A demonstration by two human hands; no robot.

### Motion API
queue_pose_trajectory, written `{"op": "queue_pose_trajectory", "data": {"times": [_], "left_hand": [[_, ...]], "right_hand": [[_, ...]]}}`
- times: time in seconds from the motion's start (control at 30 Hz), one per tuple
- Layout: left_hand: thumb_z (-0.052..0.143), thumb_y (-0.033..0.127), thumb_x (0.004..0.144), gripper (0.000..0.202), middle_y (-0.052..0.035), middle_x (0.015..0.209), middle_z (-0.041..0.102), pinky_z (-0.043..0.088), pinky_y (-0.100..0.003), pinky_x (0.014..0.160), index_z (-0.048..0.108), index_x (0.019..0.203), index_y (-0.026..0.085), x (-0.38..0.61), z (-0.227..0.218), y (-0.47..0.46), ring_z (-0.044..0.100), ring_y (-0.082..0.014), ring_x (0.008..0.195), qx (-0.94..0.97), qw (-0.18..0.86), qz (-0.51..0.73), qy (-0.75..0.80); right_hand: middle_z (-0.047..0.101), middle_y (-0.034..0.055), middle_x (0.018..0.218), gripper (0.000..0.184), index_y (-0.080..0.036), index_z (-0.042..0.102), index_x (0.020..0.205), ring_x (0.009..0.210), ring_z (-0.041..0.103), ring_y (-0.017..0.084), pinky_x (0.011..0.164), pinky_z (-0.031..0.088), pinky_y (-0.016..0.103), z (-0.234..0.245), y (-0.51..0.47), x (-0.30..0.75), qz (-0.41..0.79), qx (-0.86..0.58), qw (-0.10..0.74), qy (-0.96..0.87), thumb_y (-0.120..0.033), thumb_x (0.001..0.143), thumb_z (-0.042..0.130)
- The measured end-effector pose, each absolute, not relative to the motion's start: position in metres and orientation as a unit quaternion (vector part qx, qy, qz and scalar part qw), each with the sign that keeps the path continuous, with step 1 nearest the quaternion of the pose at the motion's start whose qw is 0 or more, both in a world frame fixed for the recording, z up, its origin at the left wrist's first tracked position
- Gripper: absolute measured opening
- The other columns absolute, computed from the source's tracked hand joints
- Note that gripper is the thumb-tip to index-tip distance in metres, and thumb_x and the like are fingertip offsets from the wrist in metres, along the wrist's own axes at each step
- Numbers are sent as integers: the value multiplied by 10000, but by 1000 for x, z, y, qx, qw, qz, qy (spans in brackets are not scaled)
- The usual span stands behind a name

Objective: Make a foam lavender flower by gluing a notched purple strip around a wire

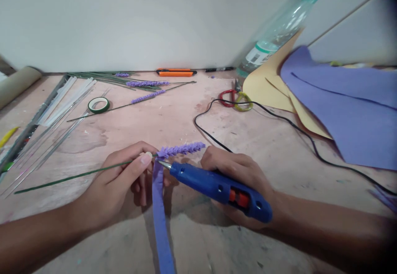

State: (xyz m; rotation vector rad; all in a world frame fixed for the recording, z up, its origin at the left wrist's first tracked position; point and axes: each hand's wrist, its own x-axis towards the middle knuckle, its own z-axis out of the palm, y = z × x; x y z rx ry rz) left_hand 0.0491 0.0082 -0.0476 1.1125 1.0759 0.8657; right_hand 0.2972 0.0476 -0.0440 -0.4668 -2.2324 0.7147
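My left hand (124,174) pinches a thin green stem (77,176) between thumb and fingers, near its flowered end. Purple petals wrap that end as a lavender-like spike (182,149) pointing right. From the base of the spike a purple strip (160,216) hangs down toward the bottom edge. My right hand (238,174) is closed around a blue hot glue gun (198,183), partly behind its body. The gun's metal nozzle (164,164) is at the top of the strip, just below the spike; whether it touches cannot be made out.
A black cord (288,121) curves across the right side. Scissors (232,98), a plastic bottle (273,38) and purple sheets (347,112) lie or stand at the back right. Green tape (98,105), glue sticks (65,100), finished purple stems (148,97) and an orange cutter (176,73) lie farther back left.
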Motion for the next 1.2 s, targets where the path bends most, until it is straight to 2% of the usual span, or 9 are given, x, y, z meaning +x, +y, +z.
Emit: {"op": "queue_pose_trajectory", "data": {"times": [0.1, 0.47, 0.57, 0.87, 1.07, 1.2], "left_hand": [[547, 475, 999, 290, 14, 601, 655, 453, -185, 445, 659, 1005, 207, 50, -47, 8, 584, -117, 466, 479, 633, 382, 473], [543, 476, 1006, 286, -11, 719, 739, 442, -171, 461, 649, 1045, 213, 48, -45, 8, 590, -93, 467, 482, 637, 373, 471], [539, 463, 1012, 276, 6, 700, 721, 453, -170, 468, 654, 1039, 214, 48, -43, 7, 597, -91, 472, 479, 641, 373, 470], [541, 464, 1003, 293, 20, 585, 647, 446, -187, 462, 652, 1028, 195, 49, -43, 9, 593, -110, 456, 481, 629, 367, 488], [542, 476, 1009, 272, 45, 567, 634, 435, -186, 469, 643, 1072, 231, 48, -45, 6, 598, -110, 460, 472, 640, 373, 479], [536, 478, 1009, 284, 32, 594, 649, 442, -193, 463, 647, 1064, 223, 47, -45, 6, 604, -117, 467, 478, 637, 369, 479]], "right_hand": [[538, -1, 776, 210, -215, 521, 1002, 676, 537, 120, 620, 444, 255, -45, 47, 298, 279, -183, 366, -869, -412, 1042, 458], [553, 7, 800, 170, -218, 523, 1030, 685, 535, 136, 634, 437, 272, -48, 47, 297, 278, -164, 374, -869, -381, 1029, 475], [524, 5, 781, 186, -219, 515, 1018, 671, 515, 144, 614, 417, 280, -50, 48, 300, 281, -172, 363, -872, -399, 1023, 471], [499, 4, 788, 130, -219, 489, 1011, 682, 488, 150, 601, 383, 285, -54, 47, 306, 286, -178, 348, -875, -322, 950, 540], [487, -3, 791, 167, -231, 465, 1066, 689, 481, 155, 615, 388, 293, -55, 50, 304, 283, -160, 358, -875, -292, 932, 546], [478, 0, 784, 118, -223, 471, 1008, 679, 478, 152, 610, 383, 290, -54, 49, 303, 285, -172, 351, -875, -292, 936, 535]]}}
